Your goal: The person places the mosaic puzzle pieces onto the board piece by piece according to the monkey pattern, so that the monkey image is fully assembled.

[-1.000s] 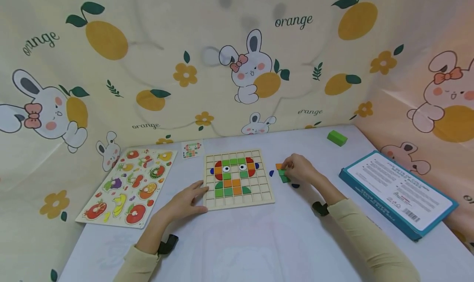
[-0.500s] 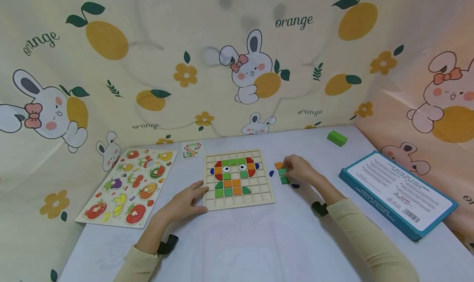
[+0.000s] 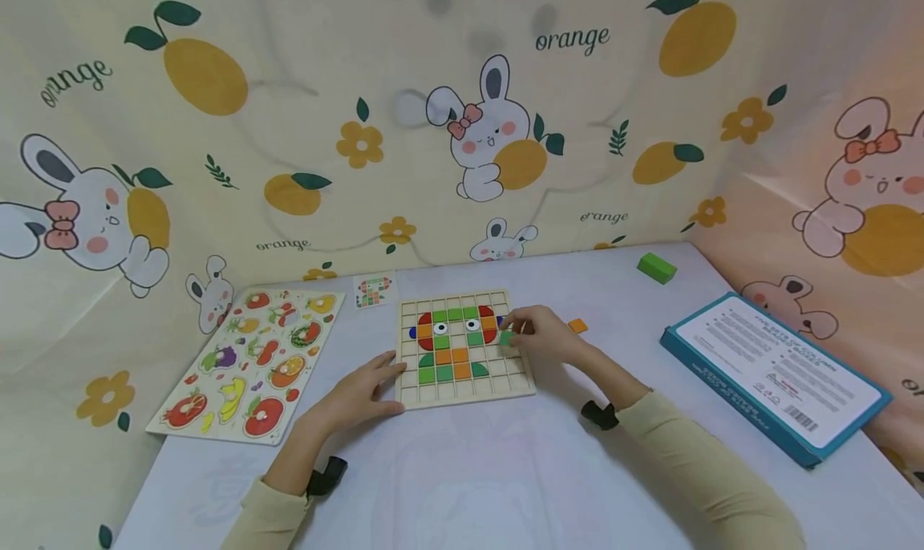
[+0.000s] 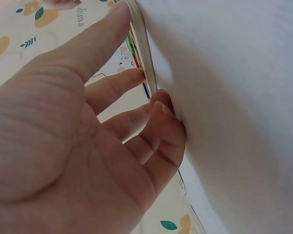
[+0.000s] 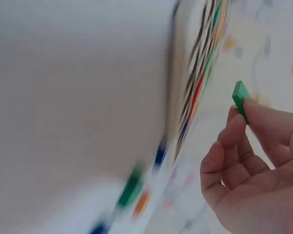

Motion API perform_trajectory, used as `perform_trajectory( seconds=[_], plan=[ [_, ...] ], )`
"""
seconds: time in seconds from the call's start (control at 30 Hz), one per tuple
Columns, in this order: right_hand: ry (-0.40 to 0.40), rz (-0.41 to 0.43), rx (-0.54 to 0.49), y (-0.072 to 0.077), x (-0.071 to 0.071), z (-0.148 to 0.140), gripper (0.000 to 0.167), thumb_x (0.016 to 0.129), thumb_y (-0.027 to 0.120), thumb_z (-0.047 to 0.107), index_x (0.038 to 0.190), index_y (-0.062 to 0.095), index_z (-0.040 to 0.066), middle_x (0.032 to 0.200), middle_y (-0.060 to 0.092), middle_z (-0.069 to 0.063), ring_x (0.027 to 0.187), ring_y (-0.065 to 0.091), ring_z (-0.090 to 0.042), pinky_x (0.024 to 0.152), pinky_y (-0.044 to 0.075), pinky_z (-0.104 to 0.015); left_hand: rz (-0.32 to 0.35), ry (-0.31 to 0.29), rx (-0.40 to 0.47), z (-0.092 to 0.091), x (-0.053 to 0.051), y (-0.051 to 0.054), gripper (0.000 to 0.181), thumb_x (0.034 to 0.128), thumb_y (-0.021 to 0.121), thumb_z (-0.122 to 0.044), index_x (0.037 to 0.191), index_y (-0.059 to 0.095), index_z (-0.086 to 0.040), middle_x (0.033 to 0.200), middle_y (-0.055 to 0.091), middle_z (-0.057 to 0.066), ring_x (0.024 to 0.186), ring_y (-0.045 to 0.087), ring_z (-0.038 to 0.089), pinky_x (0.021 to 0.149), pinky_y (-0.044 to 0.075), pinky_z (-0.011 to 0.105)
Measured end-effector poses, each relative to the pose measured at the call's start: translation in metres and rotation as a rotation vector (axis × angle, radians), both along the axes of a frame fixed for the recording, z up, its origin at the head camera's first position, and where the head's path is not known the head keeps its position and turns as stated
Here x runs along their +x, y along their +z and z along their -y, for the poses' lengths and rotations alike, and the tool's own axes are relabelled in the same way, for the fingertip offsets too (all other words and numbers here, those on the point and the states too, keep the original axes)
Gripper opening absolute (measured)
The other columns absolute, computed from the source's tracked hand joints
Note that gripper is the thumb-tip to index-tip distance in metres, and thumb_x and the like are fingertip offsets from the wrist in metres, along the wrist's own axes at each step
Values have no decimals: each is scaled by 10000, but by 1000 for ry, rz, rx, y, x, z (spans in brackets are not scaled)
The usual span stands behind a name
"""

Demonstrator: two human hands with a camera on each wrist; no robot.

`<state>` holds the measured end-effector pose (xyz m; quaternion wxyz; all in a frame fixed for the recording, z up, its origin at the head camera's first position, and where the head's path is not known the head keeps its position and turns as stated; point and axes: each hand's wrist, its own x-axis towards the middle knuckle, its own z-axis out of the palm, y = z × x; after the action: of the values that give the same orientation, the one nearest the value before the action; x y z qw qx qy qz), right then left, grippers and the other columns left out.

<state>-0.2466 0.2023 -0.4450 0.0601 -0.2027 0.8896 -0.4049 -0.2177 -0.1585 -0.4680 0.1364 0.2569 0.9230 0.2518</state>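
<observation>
A wooden grid board (image 3: 505,383) lies flat, with several coloured tiles set in it as a figure with two eyes. My left hand (image 3: 358,395) rests at its left edge; the left wrist view has the thumb and fingers touching the board's side (image 4: 145,46). Above the board's right part, my right hand (image 3: 546,337) pinches a green tile (image 5: 240,100) between thumb and fingers. An orange tile (image 3: 577,325) lies on the table beyond that hand. The right wrist view also catches a blurred loose green tile (image 5: 130,189) and blue pieces (image 5: 160,152).
To the left lies a fruit puzzle board (image 3: 245,374), with a small pattern card (image 3: 374,291) behind. A blue box (image 3: 776,374) lies at the right, near a green block (image 3: 657,268). Printed cloth stands behind the table.
My right hand has lifted a green tile from the loose pieces and carried it left, over the board's right side. The left hand has stayed at the board's edge.
</observation>
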Motion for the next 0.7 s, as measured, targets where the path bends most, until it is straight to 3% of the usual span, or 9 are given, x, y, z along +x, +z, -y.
perform_trajectory(
  seconds=[0.1, 0.23, 0.43, 0.7],
  plan=[
    [114, 16, -17, -2, 8, 30, 180, 906, 662, -19, 1078, 717, -7, 842, 624, -29, 713, 532, -157, 631, 468, -245, -6, -4, 3, 1, -1, 0, 711, 864, 789, -325, 1473, 499, -99, 1592, 303, 197, 1445, 304, 408, 1127, 329, 555],
    [188, 37, -5, -9, 19, 65, 172, 917, 660, 3, 1063, 736, 53, 825, 620, 25, 739, 539, -136, 645, 471, -244, 0, -6, 11, 1, -1, -2, 714, 862, 791, -332, 1473, 501, -104, 1592, 304, 194, 1447, 304, 405, 1128, 327, 555],
    [212, -23, 79, -14, 25, 97, 135, 886, 713, 14, 1003, 733, 78, 772, 603, 68, 709, 528, -100, 634, 470, -232, 4, 0, 17, 1, -2, -4, 707, 864, 787, -340, 1471, 505, -113, 1590, 310, 189, 1440, 316, 405, 1123, 333, 557],
    [164, -85, 220, -16, 27, 108, 56, 873, 769, 99, 915, 752, 130, 828, 653, 98, 771, 543, -86, 719, 488, -231, 10, 4, 10, 1, 0, 0, 705, 867, 785, -338, 1472, 503, -112, 1597, 298, 185, 1444, 308, 404, 1125, 328, 560]
  ],
)
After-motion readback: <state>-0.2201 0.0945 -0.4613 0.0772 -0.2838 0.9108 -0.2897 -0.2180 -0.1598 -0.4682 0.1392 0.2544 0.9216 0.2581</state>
